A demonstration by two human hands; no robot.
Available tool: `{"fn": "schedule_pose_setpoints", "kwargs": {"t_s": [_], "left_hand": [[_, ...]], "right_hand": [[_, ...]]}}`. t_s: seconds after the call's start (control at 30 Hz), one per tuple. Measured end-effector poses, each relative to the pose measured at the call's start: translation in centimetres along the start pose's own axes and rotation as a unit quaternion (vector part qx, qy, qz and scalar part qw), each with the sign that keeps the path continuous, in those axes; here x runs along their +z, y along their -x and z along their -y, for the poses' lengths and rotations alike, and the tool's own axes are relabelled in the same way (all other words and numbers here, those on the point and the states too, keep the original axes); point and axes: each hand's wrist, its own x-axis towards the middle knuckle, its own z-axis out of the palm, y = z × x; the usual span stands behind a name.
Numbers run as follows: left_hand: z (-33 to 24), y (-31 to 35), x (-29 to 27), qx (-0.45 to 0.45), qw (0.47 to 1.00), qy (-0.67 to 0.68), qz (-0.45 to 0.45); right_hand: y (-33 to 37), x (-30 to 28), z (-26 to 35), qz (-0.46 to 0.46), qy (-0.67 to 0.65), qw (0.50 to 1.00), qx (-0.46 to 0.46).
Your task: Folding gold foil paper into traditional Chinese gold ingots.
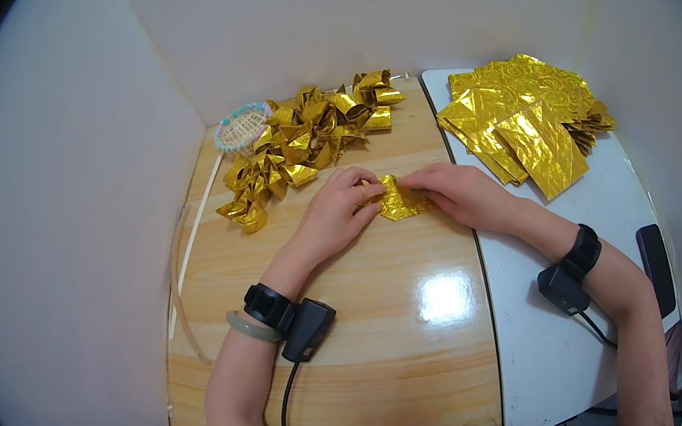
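Between my two hands is a sheet of gold foil paper (399, 202), partly folded, at the middle of the wooden table. My left hand (342, 211) pinches its left side with thumb and fingers. On the other side my right hand (460, 192) grips the right edge, its fingers bent over the foil. Both hands cover parts of the sheet, so the full fold is hidden. Beyond my left hand lies a heap of folded gold foil pieces (296, 145), curled into boat-like shapes. A stack of flat gold foil sheets (512, 117) spreads beyond my right hand.
The wooden table (354, 299) meets a white table (541, 315) along a dark seam. A round woven piece with a beaded rim (244, 128) and a pale stick lies at the back left. A dark flat object (655, 267) rests at the right edge. White panels surround the tables.
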Motion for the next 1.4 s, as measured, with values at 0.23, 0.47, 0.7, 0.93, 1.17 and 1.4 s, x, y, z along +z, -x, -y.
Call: {"fn": "schedule_pose_setpoints", "kwargs": {"t_s": [0.23, 0.47, 0.7, 0.93, 1.17, 1.4], "left_hand": [[-0.7, -0.4, 0.2, 0.019, 0.998, -0.047, 0.039], [-0.5, -0.4, 0.3, 0.027, 0.997, -0.043, 0.061], [-0.6, -0.6, -0.1, 0.006, 0.997, -0.02, 0.072], [0.7, 0.0, 0.3, -0.037, 0.999, -0.006, -0.001], [0.7, 0.0, 0.2, -0.102, 0.995, 0.004, 0.011], [0.6, -0.1, 0.4, -0.144, 0.98, 0.134, -0.019]], "right_hand": [[0.2, -0.7, 0.2, 0.041, 0.029, 0.997, -0.06], [0.1, -1.5, 0.9, 0.003, 0.069, 0.997, -0.025], [0.3, -0.7, 0.2, -0.055, 0.142, 0.985, 0.085], [0.0, -0.1, -0.6, -0.04, 0.12, 0.992, 0.001], [0.1, 0.2, -1.2, -0.012, 0.037, 0.998, 0.043], [0.1, 0.0, -0.8, 0.008, -0.019, 0.996, 0.082]]}}
